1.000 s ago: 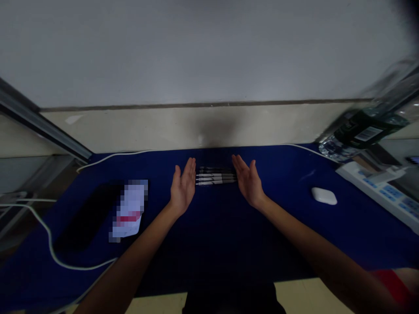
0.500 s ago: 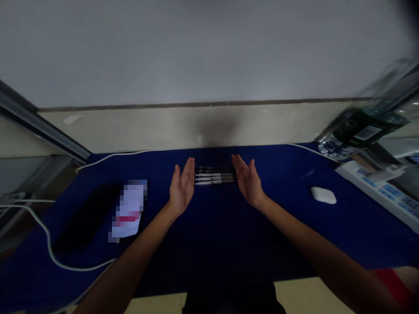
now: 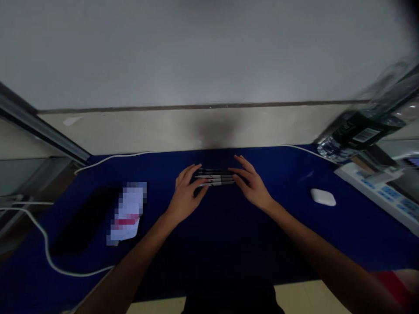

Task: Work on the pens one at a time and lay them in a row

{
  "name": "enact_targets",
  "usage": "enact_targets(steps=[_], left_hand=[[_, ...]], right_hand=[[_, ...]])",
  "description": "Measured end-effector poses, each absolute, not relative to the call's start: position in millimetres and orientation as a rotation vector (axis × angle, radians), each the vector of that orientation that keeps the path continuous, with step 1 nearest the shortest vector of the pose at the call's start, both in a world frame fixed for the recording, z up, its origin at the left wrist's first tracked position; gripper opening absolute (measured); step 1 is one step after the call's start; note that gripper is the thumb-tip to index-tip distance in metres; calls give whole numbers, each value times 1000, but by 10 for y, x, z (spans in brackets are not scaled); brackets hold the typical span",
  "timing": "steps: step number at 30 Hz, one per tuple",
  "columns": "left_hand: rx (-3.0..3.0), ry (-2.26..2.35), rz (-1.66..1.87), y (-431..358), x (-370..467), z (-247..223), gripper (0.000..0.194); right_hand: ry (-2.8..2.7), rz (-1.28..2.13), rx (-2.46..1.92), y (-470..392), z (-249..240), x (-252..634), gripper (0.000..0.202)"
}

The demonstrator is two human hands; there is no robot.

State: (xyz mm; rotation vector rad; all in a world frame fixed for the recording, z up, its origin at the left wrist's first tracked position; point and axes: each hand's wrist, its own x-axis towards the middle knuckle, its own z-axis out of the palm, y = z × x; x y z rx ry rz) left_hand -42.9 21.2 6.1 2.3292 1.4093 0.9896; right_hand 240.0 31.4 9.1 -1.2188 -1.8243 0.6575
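Several pens (image 3: 218, 179) lie side by side in a row on the blue table, some with white barrels and some dark. My left hand (image 3: 186, 195) is at their left ends, its thumb bent over the near side and its fingers spread toward the far side. At the right ends is my right hand (image 3: 252, 185), fingers apart, thumb and fingertips close to or touching the pens. Neither hand is wrapped round them. Exact contact is hard to make out in the dim light.
On the left lie a lit phone (image 3: 129, 209) and a white cable (image 3: 49, 246). To the right are a white earbud case (image 3: 323, 197), a power strip (image 3: 379, 192) and a plastic bottle (image 3: 355, 131). A wall (image 3: 147, 131) stands behind the blue table (image 3: 229, 253).
My hands have turned from flat, upright palms beside the pens to curved, spread fingers over the pen ends. The left thumb has moved inward. The pens stay nearly in place.
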Motion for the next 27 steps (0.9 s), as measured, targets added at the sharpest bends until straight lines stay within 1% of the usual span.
enact_targets(steps=[3, 7, 10, 15, 17, 23, 27], left_hand=[[2492, 1400, 945, 188, -426, 28, 21], [2609, 1378, 958, 176, -433, -4, 16], [2638, 1364, 947, 173, -439, -9, 13], [2630, 1398, 907, 166, -434, 8, 17], [2627, 1404, 894, 163, -430, 16, 18], [2637, 1378, 884, 157, -421, 21, 8], [2654, 1336, 900, 163, -423, 18, 4]], right_hand=[[-2029, 423, -1119, 323, 78, 2455, 39], [-2156, 272, -1009, 353, 6, 2484, 24], [-2185, 226, -967, 356, -22, 2490, 16], [-2204, 256, -948, 356, -23, 2496, 5], [-2212, 268, -954, 358, -23, 2498, 6], [-2230, 282, -949, 354, -34, 2497, 10], [-2248, 265, -957, 353, -42, 2498, 15]])
